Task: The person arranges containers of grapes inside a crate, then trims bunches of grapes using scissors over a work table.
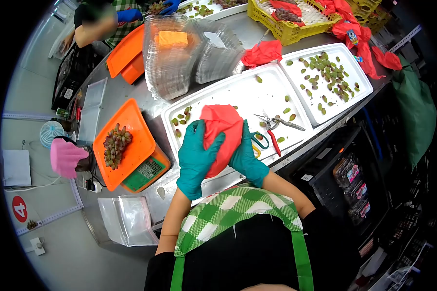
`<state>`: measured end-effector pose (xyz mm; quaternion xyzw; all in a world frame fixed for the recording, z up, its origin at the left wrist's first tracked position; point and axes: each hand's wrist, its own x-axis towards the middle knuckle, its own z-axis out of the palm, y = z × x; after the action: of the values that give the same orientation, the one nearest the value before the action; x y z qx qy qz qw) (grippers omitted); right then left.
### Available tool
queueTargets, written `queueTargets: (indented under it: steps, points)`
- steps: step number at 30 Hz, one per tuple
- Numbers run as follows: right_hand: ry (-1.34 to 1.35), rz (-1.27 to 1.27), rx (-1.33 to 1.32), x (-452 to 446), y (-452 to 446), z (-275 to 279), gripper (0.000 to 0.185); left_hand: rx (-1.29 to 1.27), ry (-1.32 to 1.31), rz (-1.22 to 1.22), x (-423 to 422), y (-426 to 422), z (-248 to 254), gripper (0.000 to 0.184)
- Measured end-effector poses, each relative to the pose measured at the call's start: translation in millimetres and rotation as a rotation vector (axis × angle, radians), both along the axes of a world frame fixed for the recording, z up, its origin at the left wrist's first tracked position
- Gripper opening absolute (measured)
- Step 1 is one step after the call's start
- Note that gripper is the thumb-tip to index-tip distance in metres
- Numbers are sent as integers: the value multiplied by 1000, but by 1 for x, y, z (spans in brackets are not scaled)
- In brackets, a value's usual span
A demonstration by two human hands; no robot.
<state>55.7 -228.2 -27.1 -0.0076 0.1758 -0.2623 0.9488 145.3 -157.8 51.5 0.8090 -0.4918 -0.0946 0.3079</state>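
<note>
L hand [196, 153] & R hand [247, 157] hold red wrap [222, 127] btwn them over white tray's [267, 97] near edge, one each side, prob. to support its contents (hidden). Scissors [267, 142] & pruners [274, 139] lie just beside R hand, twd tray's near right corner, likely for quick reach. Grapes [117, 145] sit mid-pan on orange scale [145, 172], nr table's [153, 107] left edge, prob. for steadiness.
</note>
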Motion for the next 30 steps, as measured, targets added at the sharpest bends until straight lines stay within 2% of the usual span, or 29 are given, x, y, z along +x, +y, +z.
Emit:
queueTargets:
  steps: [4, 8, 11, 15, 16, 19, 20, 23, 24, 26, 27, 28, 30]
  points:
    - [-191, -53, 62, -11, -8, -8, 68, 41, -34, -63, -12, -6, 17, 55]
    - [-184, -98, 89, -19, -16, 3, 66, 17, -164, -135, -17, -9, 20, 54]
    - [-278, -111, 5, -20, -21, -6, 72, -17, -236, -187, -15, -14, 20, 57]
    - [-236, -148, -105, -32, -24, 8, 72, -43, -203, -205, -22, -18, 25, 57]
    - [-287, -144, 2, -31, -27, 2, 70, -54, -189, -214, -22, -18, 24, 57]
    - [-393, -129, 101, -32, -34, -5, 67, -68, -206, -221, -19, -18, 26, 55]
    - [-481, -115, 78, -30, -38, -10, 63, -136, -248, -231, -18, -18, 25, 48]
    - [-312, -145, 24, -30, -41, -27, 58, -201, -181, -186, -16, -15, 21, 38]
    - [-255, -153, 8, -29, -41, -32, 57, -230, -231, -166, -21, -17, 28, 31]
    - [-138, -159, -24, -29, -44, -41, 55, -261, -299, -140, -15, -10, 33, 30]
    - [-91, -130, 43, -36, -50, -37, 54, -280, -334, -124, -9, -8, 34, 29]
    - [-43, -103, 113, -43, -56, -33, 52, -402, -336, -98, 2, -8, 29, 30]
    - [-37, -55, 177, -58, -72, -23, 51, -420, -167, 63, 16, -16, 34, 23]
